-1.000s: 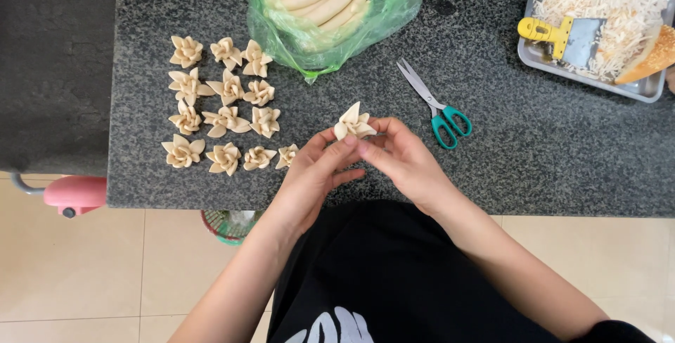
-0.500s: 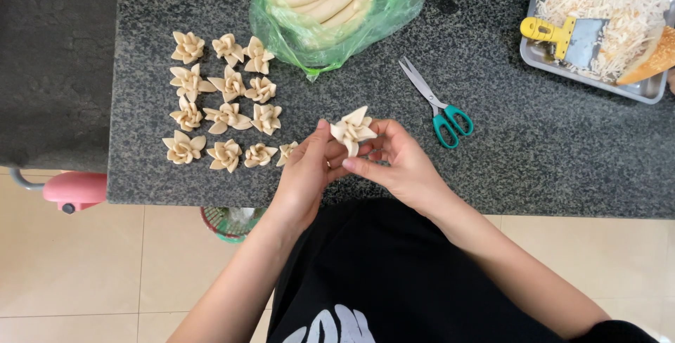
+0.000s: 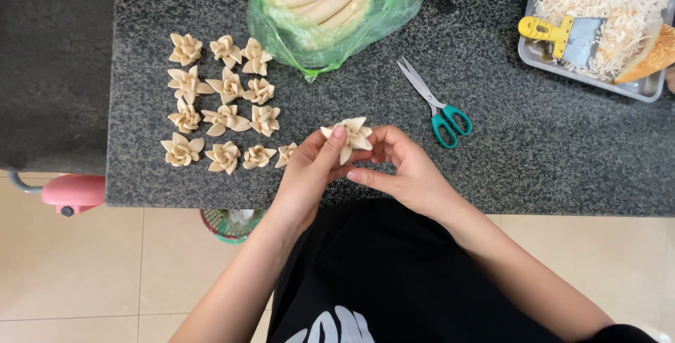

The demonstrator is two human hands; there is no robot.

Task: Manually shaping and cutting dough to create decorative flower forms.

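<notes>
Head view: a soft, easily crushed dough flower (image 3: 351, 136) is pinched above the counter (image 3: 534, 153) edge by the left hand (image 3: 309, 171) and right hand (image 3: 404, 167), best gripped lightly at its base.

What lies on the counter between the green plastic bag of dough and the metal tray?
In the head view, only the scissors with teal handles lie between the green bag and the metal tray; the rest of that granite counter stretch is bare.
</notes>
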